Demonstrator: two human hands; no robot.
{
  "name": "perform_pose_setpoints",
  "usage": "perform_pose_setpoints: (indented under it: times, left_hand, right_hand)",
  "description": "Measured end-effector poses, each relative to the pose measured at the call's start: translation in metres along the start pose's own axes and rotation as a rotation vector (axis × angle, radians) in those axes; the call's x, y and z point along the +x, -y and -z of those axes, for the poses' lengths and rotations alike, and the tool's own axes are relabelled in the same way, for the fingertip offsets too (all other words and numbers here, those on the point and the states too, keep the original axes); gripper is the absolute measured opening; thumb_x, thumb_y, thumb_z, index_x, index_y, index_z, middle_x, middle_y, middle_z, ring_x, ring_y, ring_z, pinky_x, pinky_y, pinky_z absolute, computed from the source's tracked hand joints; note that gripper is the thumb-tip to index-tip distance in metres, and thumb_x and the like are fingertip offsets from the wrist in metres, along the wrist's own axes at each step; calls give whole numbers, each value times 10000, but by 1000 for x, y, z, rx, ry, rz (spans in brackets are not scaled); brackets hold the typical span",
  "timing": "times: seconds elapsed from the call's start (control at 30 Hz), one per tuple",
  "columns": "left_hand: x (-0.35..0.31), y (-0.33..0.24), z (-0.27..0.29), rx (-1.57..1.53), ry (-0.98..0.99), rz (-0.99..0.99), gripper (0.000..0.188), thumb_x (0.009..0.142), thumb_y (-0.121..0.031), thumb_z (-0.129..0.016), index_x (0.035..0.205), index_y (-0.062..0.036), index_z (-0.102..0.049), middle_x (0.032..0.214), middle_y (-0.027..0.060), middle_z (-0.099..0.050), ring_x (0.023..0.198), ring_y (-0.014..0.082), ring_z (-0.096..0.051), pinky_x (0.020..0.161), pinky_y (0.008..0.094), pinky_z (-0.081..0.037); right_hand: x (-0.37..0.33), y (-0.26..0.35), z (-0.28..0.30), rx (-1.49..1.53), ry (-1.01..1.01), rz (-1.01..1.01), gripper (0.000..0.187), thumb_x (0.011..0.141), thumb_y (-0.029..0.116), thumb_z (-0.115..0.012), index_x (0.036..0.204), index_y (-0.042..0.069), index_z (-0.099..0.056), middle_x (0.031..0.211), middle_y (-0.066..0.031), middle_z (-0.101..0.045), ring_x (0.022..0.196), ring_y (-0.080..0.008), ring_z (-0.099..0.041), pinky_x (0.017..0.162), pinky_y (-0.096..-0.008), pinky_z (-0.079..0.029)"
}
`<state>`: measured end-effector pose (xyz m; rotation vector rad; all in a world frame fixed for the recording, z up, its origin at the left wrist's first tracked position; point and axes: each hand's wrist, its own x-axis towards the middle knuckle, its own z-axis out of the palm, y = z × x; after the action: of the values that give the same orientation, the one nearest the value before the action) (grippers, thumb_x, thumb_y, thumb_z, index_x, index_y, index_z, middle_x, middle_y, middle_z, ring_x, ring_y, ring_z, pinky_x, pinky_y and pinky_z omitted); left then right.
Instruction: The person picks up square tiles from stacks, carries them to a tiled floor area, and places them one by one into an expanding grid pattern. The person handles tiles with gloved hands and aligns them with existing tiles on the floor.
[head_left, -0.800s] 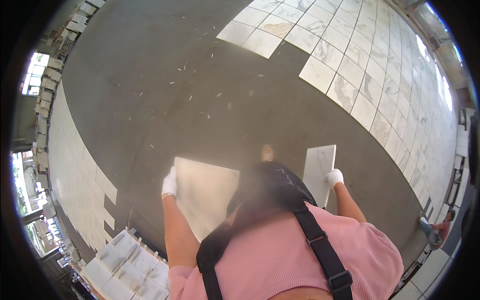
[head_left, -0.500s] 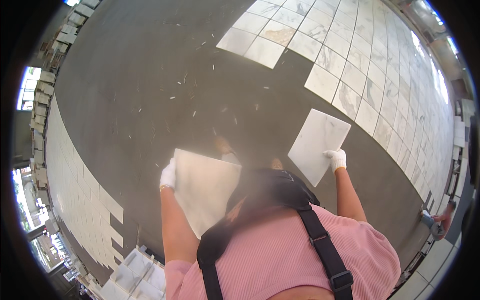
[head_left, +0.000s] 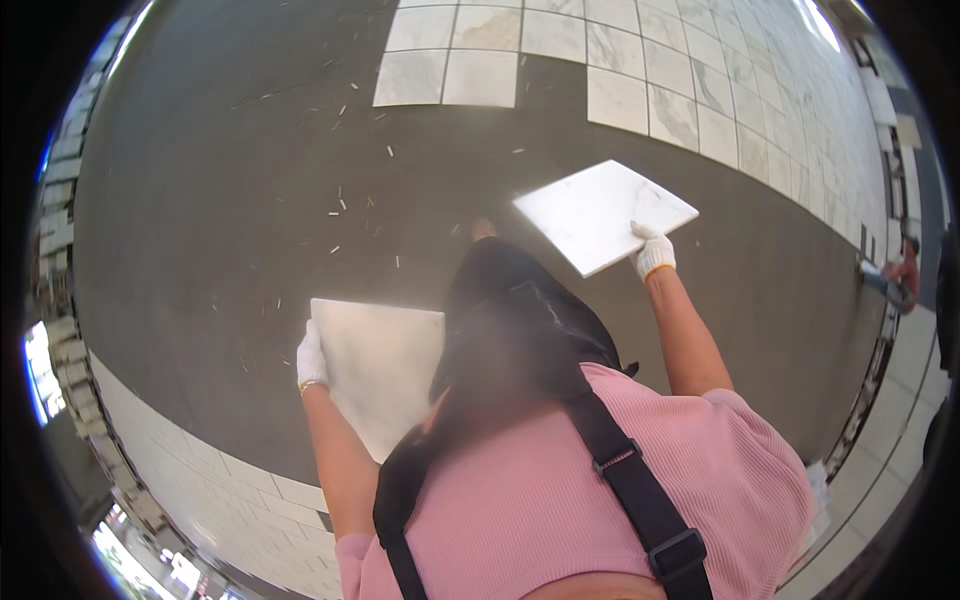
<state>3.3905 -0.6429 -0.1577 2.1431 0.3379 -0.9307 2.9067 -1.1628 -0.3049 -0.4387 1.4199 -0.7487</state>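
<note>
My left hand (head_left: pixel 311 358), in a white glove, grips the outer edge of a white marble tile (head_left: pixel 385 365) that hangs beside my left thigh. Part of that tile's lower end is hidden by my dark clothing. Out to the right, my gloved right hand (head_left: pixel 652 248) clasps a second marble tile (head_left: pixel 604 215), its thumb lying on the upper face and the fingers out of sight underneath. This tile is held well above the grey floor (head_left: pixel 240 200) and tilted, with faint grey veins.
Rows of laid marble tiles (head_left: pixel 620 98) cover the floor ahead and to the right, with a notch in their near edge. More pale tiles (head_left: pixel 200 465) lie at the lower left. Small white sticks (head_left: pixel 336 250) are scattered about. Another person (head_left: pixel 903 275) crouches at the far right.
My body has turned to the right, so the laid tiles now sit straighter ahead. The right-hand tile has risen and swung flatter; the left one stays at my side.
</note>
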Motion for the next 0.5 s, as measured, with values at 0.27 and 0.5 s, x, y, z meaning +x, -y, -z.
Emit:
perform_pose_setpoints:
  times: [0.27, 0.5]
  left_hand:
    - [144, -89, 71, 104, -26, 36, 674, 1057, -544, -472, 1373, 33, -614, 1340, 102, -660, 1203, 205, -598, 1063, 331, -431]
    - [210, -188, 97, 107, 2, 65, 668, 1040, -551, -474, 1318, 30, -651, 1250, 99, -695, 1099, 195, -625, 1001, 337, -467]
  right_hand:
    - [5, -87, -145, 75, -84, -64, 382, 771, -51, -783, 1135, -86, -673, 1077, -139, -694, 965, -306, -659, 909, -401, -523]
    - [63, -153, -295, -23, -202, -155, 399, 768, -69, -784, 1146, -84, -657, 1050, -168, -702, 945, -345, -677, 925, -436, -556]
